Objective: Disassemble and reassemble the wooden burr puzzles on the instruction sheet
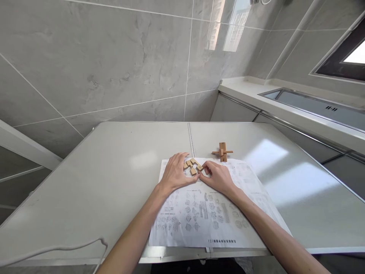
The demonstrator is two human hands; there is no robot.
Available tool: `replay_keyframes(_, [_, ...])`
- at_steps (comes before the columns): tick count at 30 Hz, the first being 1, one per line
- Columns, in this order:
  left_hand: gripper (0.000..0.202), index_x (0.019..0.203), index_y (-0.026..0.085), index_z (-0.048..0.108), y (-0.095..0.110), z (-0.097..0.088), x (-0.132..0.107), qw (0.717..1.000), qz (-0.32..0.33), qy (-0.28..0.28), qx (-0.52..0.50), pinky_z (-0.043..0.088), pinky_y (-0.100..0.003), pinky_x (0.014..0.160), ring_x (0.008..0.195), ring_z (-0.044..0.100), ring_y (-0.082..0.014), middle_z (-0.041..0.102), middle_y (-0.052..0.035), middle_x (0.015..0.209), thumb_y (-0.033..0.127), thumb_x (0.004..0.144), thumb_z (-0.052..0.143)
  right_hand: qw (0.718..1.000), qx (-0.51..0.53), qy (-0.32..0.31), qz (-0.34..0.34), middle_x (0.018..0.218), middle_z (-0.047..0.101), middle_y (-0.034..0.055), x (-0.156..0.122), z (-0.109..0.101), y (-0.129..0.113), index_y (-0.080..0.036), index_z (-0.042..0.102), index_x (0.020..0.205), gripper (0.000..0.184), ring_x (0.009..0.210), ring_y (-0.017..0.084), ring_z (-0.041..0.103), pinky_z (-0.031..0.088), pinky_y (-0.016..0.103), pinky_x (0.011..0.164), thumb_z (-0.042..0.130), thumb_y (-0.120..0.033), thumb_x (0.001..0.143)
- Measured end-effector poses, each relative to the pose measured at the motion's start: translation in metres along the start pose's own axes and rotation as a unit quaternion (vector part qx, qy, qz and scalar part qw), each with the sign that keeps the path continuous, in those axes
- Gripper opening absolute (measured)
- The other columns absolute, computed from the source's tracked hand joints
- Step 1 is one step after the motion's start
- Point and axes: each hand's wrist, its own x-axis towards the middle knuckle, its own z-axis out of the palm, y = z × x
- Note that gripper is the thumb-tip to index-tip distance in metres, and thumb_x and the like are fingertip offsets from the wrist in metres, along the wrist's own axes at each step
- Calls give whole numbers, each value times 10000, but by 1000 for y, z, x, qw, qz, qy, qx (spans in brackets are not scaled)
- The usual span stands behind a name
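Several small notched wooden puzzle pieces (193,172) lie close together on a printed sheet (196,232) between my hands. My left hand (175,171) curves round their left side, fingers above and thumb below, spread apart. Part of the leftmost piece is hidden by that hand. My right hand (215,175) has thumb and index finger bent together at the right-hand wooden piece (199,168), gripping its end. Beyond the right hand stands a wooden interlocking puzzle (222,152), its pieces joined in a cross shape, touched by neither hand.
The sheet carries rows of small puzzle drawings and lies on a white folding table (114,182) with a seam. A pale cable (71,246) hangs at the near left edge. Along the right runs a counter (245,89) with a sink (313,106). A grey tiled wall (128,57) rises behind.
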Motion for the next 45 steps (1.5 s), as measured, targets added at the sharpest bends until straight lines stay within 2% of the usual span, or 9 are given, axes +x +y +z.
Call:
replay_keyframes(8, [678,1337,247,563,1,-4,2,999,10,-44,-13,525,-505,1049,1211,635,-328,671,-94,1311,526,795,860,998,5,-42,-36,733,643,-22,1,0,6,-221,621,892,96,620,160,565,309,279,585,677,-294,866])
replay_keyframes(14, [683,1415,259,541,-3,-2,2,996,37,-75,-29,508,-498,1059,1243,626,-322,673,-98,1353,615,887,788,996,18,-70,-59,756,668,-14,1,-2,6,-221,711,1081,164,640,164,599,356,275,608,687,-293,936])
replay_keyframes(20, [569,1422,283,561,-5,-1,1,994,74,-86,-13,493,-475,1077,1256,619,-295,693,-71,1334,599,971,703,992,30,-87,-81,776,678,-1,1,-4,2,-251,755,1142,215,690,175,618,399,284,654,611,-218,986])
replay_keyframes(24, [496,1307,254,653,-10,-2,3,995,66,-65,46,526,-462,1003,1140,645,-287,690,-87,1233,616,970,692,993,38,-84,-70,769,687,4,0,-5,0,-232,742,1176,244,686,179,632,416,288,645,570,-205,1006])
replay_keyframes(27, [409,1195,242,705,-18,-5,5,994,28,-33,103,538,-446,964,1091,646,-280,673,-82,1165,579,964,714,994,44,-82,-63,744,677,-1,0,-5,-2,-228,744,1159,231,674,181,634,427,292,639,554,-236,1029])
replay_keyframes(32, [327,1099,203,717,-33,-10,7,989,-40,20,143,524,-486,967,1043,632,-297,639,-105,1100,502,966,704,994,50,-82,-55,759,699,2,0,-6,-2,-235,749,1145,231,675,182,644,448,302,656,547,-250,1035])
replay_keyframes(36, [300,1083,207,713,-36,-10,7,985,-56,34,158,520,-491,946,1023,627,-305,637,-106,1097,478,955,702,994,52,-84,-51,771,713,8,0,-5,-1,-237,748,1142,235,683,188,655,449,302,656,540,-259,1036])
replay_keyframes(42, [339,1206,228,668,-19,-11,6,989,3,66,132,502,-507,1026,1182,606,-341,638,-132,1260,427,938,724,994,54,-84,-45,780,716,9,0,-5,-1,-240,748,1141,242,674,185,646,440,303,657,530,-261,1040])
replay_keyframes(45, [246,1206,229,660,-4,-10,4,993,52,58,91,524,-472,978,1142,640,-306,658,-117,1245,362,1000,640,994,54,-81,-43,752,694,3,0,-5,-2,-240,746,1138,244,668,187,634,427,302,651,526,-251,1036])
